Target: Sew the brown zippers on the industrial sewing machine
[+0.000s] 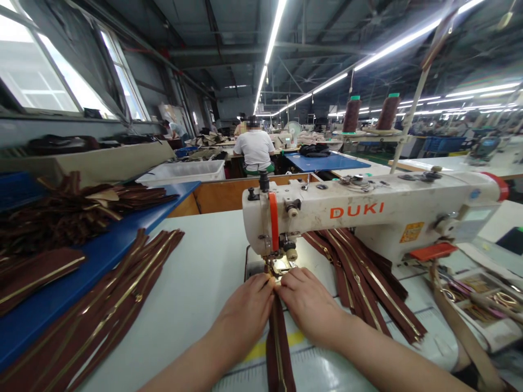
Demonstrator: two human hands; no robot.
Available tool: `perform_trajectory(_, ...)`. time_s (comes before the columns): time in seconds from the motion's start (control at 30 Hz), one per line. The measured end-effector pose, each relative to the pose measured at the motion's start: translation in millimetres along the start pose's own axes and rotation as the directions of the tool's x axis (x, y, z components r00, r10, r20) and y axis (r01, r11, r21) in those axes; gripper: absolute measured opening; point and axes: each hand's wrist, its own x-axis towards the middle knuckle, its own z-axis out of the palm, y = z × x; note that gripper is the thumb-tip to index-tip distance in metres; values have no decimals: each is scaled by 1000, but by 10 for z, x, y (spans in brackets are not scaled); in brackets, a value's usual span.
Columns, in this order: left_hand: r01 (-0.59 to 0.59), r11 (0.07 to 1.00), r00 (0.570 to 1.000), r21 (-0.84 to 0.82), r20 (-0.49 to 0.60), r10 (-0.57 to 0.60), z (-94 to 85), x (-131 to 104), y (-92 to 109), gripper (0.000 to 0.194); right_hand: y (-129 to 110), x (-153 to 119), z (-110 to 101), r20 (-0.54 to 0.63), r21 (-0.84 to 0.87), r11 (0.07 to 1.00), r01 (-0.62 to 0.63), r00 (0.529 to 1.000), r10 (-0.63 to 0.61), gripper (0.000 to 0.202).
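A white sewing machine (pixel 310 209) stands across the table, its needle area lit. Just in front of the needle, my left hand (pixel 249 305) and my right hand (pixel 308 302) meet, fingers bent and pressed together on the top end of a brown zipper strip (pixel 280 348). The strip runs from under the fingertips toward me, its gold teeth facing up. Both thumbs are largely hidden. More brown zipper strips (pixel 368 272) lie under the machine arm at the right, and a long bundle of them (pixel 122 294) lies to the left of my left hand.
A blue table (pixel 180 198) at the left carries a heap of brown strips (pixel 61 212). At the right sits a tray (pixel 496 332) of small metal parts. Two thread cones (pixel 351 115) stand behind the machine. A person in white (pixel 254 148) sits farther back.
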Motion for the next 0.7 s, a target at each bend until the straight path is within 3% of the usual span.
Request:
perform_trajectory(0.2,-2,999,1000,53,9,2,-60,11,35,25,17,16,-8,24,7,1000,-12,1000,12,21)
perform_trajectory(0.33,-4,994,999,111,-36,8,-96,-147,162,29,-61,-88,-88,34,60,996,-63,998,61,19)
perform_trajectory(0.43,-101,975,985,196,-116,125,-89,-399,354,31,-216,-272,-144,50,142,983,-113,993,107,18)
perform_trajectory(0.57,-267,925,921,270,-210,327,-8,-690,594,30,-424,-504,-125,30,276,940,-200,980,199,16)
perform_trajectory(0.7,-256,913,915,318,-224,334,42,-733,706,32,-499,-583,-49,-37,366,898,-244,961,276,20)
